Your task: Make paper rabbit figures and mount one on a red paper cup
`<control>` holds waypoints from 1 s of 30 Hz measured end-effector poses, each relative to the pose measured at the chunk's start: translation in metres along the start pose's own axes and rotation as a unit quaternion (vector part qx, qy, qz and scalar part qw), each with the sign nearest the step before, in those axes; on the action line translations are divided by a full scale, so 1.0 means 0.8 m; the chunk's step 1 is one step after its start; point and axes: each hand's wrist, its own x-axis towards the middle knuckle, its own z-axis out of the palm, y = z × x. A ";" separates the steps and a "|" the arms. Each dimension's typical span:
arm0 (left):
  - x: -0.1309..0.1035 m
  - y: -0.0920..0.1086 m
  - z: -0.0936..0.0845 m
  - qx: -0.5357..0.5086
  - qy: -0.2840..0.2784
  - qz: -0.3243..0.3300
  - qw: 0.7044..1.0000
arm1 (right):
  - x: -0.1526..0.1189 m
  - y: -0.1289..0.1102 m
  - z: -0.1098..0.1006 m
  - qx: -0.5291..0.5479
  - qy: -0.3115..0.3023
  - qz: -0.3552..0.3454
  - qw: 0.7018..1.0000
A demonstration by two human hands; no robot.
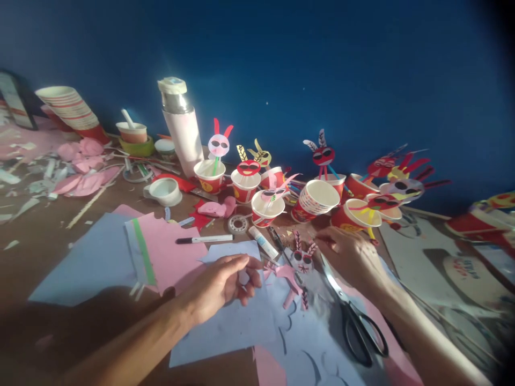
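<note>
My left hand (pixel 231 276) hovers over a light blue paper sheet (pixel 225 332), its fingers loosely curled and apart with nothing clearly held. Farther right, my right hand (pixel 354 254) reaches down to the tabletop beside the cups. Its fingers are bent together, and whatever is at their tips is too small to make out. Black-handled scissors (pixel 346 305) lie partly open just below that wrist. Between the hands rests a paper bunny face (pixel 301 260) with patterned ears and dark eyes, next to pink paper cutouts (pixel 287 279). A glue stick (pixel 263 242) lies close by.
Red paper cups (pixel 267 209) with paper faces on sticks line the wall, beside a stacked set of cups (pixel 316 201). A white thermos (pixel 183 134) stands behind. At left are pink paper (pixel 164 244), a black marker (pixel 205 239), a tape roll (pixel 238 224) and paper scraps (pixel 90 171).
</note>
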 end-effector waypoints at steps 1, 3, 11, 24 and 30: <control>0.001 -0.001 0.000 -0.030 -0.009 -0.006 0.999 | -0.006 -0.009 -0.005 0.017 0.000 -0.017 1.000; 0.003 -0.002 0.002 -0.084 -0.028 -0.026 0.996 | -0.018 -0.031 -0.011 0.081 0.011 -0.079 0.994; 0.001 -0.004 0.011 -0.167 -0.095 -0.063 0.979 | -0.042 -0.109 -0.002 0.228 0.010 -0.206 0.952; -0.001 -0.009 0.012 -0.166 -0.103 -0.066 0.979 | -0.059 -0.124 0.007 0.253 -0.007 -0.235 0.939; -0.003 0.001 0.006 0.097 -0.050 0.013 0.994 | -0.083 -0.079 -0.011 0.350 -0.031 -0.120 0.929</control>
